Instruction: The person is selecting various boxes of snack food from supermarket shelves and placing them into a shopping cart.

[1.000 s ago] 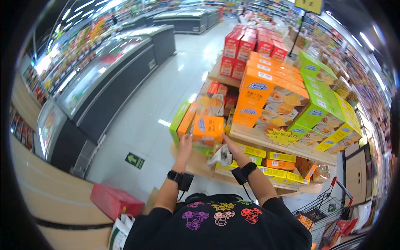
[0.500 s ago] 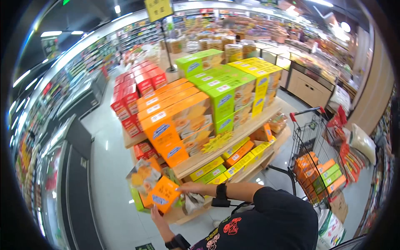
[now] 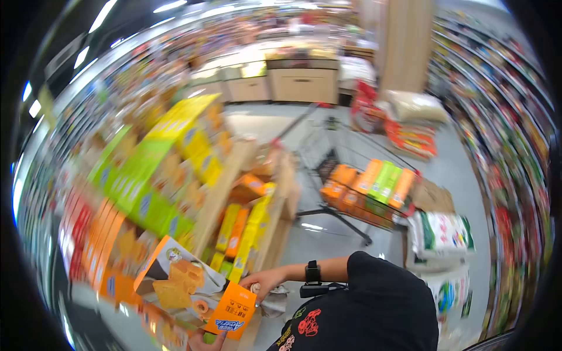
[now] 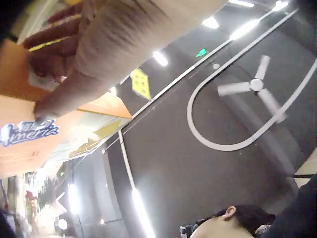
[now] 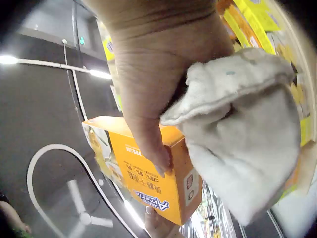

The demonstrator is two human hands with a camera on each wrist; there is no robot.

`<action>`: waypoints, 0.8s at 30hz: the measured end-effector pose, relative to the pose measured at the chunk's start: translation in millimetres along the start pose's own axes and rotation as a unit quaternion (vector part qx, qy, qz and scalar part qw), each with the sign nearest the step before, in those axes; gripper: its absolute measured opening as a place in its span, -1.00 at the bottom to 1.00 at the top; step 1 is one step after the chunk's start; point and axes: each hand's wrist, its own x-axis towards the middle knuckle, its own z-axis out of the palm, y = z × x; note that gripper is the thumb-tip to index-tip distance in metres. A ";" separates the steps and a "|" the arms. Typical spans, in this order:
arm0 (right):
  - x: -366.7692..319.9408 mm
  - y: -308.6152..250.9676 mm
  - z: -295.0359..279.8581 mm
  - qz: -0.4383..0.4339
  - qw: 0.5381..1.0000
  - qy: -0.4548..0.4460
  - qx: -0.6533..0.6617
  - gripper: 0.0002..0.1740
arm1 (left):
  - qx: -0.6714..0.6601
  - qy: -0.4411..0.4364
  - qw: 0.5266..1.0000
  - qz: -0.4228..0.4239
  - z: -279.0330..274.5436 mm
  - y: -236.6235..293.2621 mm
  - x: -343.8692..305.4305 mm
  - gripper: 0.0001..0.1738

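Note:
An orange box with a picture of crackers [image 3: 233,311] is held between both hands at the bottom of the head view, tilted. My left hand [image 3: 206,342] grips its lower end; in the left wrist view the thumb of that hand [image 4: 94,59] presses on the box's orange face [image 4: 20,106]. My right hand [image 3: 266,282] holds the opposite end, and in the right wrist view its thumb lies on the box [image 5: 148,173]. A greyish-white cloth [image 5: 242,144] hangs from the right hand, its far fingers hidden behind it.
A wooden display stand [image 3: 219,193] with green [image 3: 137,181], yellow and orange boxes is at left. Beyond it stands a shopping cart [image 3: 357,202] holding several boxes. White sacks [image 3: 442,234] lie right of the cart, near long shelves [image 3: 497,146].
The head view has swung right, bringing the cart and sacks nearer the middle. Both hands keep hold of the orange box, which now shows its picture side and is turned differently.

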 end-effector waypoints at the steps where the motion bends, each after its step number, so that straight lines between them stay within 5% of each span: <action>1: -28.6 0.8 -9.7 -0.002 0.999 0.039 0.033 -0.37 | -0.122 -0.023 0.989 -0.084 12.0 6.5 33.0 -0.58; 3: -90.1 -26.1 -24.8 -0.027 0.987 0.155 -0.002 -0.38 | -0.333 -0.101 0.898 -0.270 34.2 32.3 92.6 -0.58; 4: -118.5 -26.6 -31.1 -0.050 0.976 0.212 -0.020 -0.37 | -0.387 -0.146 0.874 -0.255 34.6 57.7 124.0 -0.48; 7: -193.5 -43.9 -34.5 -0.053 0.928 0.360 -0.079 -0.34 | -0.563 -0.016 0.803 -0.195 117.4 75.1 179.8 -0.45; 8: -213.5 -46.9 -34.2 -0.057 0.911 0.397 -0.098 -0.33 | -0.644 -0.048 0.753 -0.124 138.0 71.3 193.4 -0.29; 12: -275.1 -51.6 -26.3 -0.045 0.831 0.525 -0.180 -0.31 | -0.715 -0.013 0.674 -0.184 184.2 148.0 241.2 -0.30; 14: -292.4 -61.5 -14.4 -0.023 0.800 0.565 -0.202 -0.34 | -0.761 -0.054 0.615 -0.200 219.3 138.2 257.2 -0.33; 17: -306.4 -53.2 -9.5 -0.130 0.744 0.620 -0.216 -0.40 | -0.807 -0.110 0.558 -0.159 247.6 145.3 274.5 -0.37; 20: -313.2 -43.2 -17.1 -0.275 0.676 0.682 0.052 -0.50 | -0.836 -0.153 0.512 -0.122 242.8 173.4 278.3 -0.36; 23: -314.6 -47.5 -19.6 -0.402 0.619 0.546 0.397 -0.51 | -0.866 -0.195 0.442 -0.129 251.1 183.0 276.9 -0.33; 24: -312.9 -54.6 -15.3 -0.394 0.646 0.531 0.382 -0.46 | -0.875 -0.208 0.416 -0.134 257.6 182.0 278.1 -0.32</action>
